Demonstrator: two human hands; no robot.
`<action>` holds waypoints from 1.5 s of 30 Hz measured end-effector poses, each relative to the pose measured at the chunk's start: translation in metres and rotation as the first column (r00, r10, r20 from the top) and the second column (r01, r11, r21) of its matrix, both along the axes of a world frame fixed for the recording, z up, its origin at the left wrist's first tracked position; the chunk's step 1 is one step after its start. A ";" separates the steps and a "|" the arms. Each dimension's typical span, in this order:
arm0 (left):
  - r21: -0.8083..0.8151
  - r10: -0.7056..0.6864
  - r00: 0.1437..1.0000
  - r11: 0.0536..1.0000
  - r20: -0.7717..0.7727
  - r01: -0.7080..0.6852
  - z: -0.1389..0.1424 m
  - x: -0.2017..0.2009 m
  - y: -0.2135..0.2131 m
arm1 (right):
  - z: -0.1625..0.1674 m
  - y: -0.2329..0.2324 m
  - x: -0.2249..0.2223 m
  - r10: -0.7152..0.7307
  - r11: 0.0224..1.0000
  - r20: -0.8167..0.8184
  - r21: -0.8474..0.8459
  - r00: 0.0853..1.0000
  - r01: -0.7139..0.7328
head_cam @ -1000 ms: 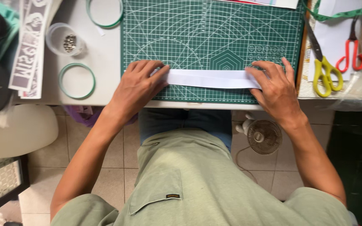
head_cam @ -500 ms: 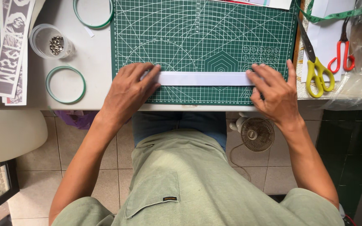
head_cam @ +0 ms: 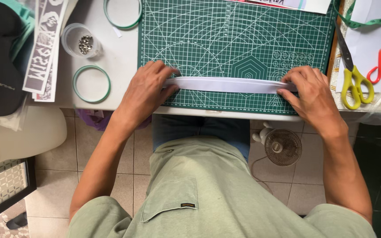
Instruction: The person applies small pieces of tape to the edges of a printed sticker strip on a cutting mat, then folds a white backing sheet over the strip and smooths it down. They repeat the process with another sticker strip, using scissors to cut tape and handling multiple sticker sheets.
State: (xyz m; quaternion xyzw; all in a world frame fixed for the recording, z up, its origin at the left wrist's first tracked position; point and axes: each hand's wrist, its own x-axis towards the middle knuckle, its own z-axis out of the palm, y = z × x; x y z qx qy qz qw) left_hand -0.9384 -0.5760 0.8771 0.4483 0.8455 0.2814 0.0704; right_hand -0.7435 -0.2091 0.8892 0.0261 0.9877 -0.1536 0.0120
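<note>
Paper strip (head_cam: 228,84), long, narrow and white, lying flat across the near part of the green cutting mat (head_cam: 243,39) on the desk (head_cam: 120,53). Probably light, thin and easily creased, so best held at both ends. Left hand (head_cam: 146,90) and right hand (head_cam: 309,90) at opposite ends, fingers (head_cam: 166,70) curled closed, pinching and pressing the strip down.
</note>
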 end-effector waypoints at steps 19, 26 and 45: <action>0.144 0.098 0.995 0.985 0.016 -0.099 -0.017 0.004 -0.018 | -0.023 0.007 0.040 -0.056 0.998 -0.188 -0.019 0.981 0.053; 0.164 0.179 0.979 0.967 0.094 -0.192 -0.021 0.007 -0.020 | -0.012 -0.005 0.037 -0.217 0.956 -0.109 -0.222 0.970 0.189; 0.170 0.222 0.975 0.962 -0.022 -0.215 -0.025 0.024 -0.010 | -0.015 -0.007 0.028 -0.170 0.960 -0.157 -0.250 0.973 0.128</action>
